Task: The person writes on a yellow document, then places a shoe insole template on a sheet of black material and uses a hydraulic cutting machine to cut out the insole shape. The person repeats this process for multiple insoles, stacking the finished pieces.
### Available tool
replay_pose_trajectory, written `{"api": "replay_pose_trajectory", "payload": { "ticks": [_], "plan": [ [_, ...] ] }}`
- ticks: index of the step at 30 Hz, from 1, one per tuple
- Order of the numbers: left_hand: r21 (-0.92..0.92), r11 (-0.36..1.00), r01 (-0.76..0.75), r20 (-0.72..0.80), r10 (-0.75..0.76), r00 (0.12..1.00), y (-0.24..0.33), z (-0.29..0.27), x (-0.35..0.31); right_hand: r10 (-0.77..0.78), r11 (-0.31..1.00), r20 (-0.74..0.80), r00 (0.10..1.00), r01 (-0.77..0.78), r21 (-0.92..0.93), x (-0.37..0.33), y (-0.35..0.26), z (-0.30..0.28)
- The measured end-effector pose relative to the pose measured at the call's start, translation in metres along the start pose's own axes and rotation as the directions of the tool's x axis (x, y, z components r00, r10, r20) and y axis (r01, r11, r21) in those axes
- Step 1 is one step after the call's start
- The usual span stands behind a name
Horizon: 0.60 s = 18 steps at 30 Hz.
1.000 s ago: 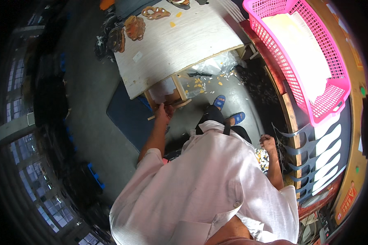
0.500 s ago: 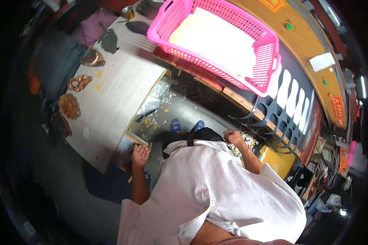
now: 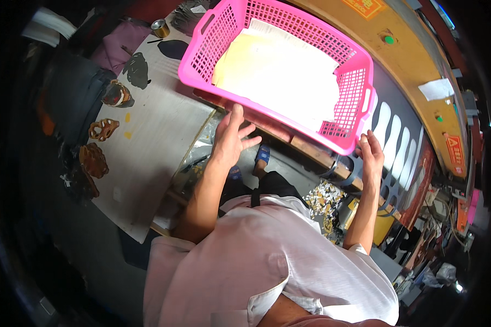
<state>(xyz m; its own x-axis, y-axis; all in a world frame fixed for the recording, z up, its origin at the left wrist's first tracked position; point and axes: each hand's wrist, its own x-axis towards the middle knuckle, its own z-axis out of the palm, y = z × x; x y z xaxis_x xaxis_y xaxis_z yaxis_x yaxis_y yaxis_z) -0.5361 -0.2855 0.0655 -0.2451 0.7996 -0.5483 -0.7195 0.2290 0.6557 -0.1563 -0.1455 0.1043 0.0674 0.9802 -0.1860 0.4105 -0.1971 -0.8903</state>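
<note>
A pink plastic basket (image 3: 267, 105) with perforated walls rests on the bench in front of me. Pale sheets (image 3: 281, 71), white with a yellowish part at the left, lie inside it. My left hand (image 3: 232, 139) is raised at the basket's near side, fingers spread and holding nothing; whether its fingertips touch the rim I cannot tell. At the near right corner of the basket is my right hand (image 3: 371, 155), its fingers extended and slightly bent beside the rim. Just beyond that hand, white elongated sole-shaped cutouts (image 3: 386, 120) show in a dark sheet.
To the left stands a pale table (image 3: 163, 117) with brown carved-looking pieces (image 3: 94, 161), a dark flat piece (image 3: 136, 71) and a metal can (image 3: 160, 28). An orange machine beam (image 3: 420, 71) crosses the upper right. Scraps (image 3: 324, 201) are heaped below the bench.
Both hands have risen from beside my body to the basket's near side. The left hand has spread its fingers. My view has shifted, and the basket appears larger and lower.
</note>
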Motion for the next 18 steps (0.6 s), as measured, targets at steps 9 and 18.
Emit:
{"api": "replay_pose_trajectory", "payload": {
  "ticks": [9,18],
  "plan": [
    [-0.178,0.981,-0.072,-0.212,0.033,0.977,0.015,0.039,0.059,0.108,0.936,0.262,0.959,-0.187,0.297,0.100,-0.018,0.043],
    [-0.242,0.958,-0.154,-0.265,0.088,0.960,0.005,0.045,0.060,0.029,0.962,0.269,0.963,-0.100,0.253,0.103,-0.019,0.043]
  ]
}}
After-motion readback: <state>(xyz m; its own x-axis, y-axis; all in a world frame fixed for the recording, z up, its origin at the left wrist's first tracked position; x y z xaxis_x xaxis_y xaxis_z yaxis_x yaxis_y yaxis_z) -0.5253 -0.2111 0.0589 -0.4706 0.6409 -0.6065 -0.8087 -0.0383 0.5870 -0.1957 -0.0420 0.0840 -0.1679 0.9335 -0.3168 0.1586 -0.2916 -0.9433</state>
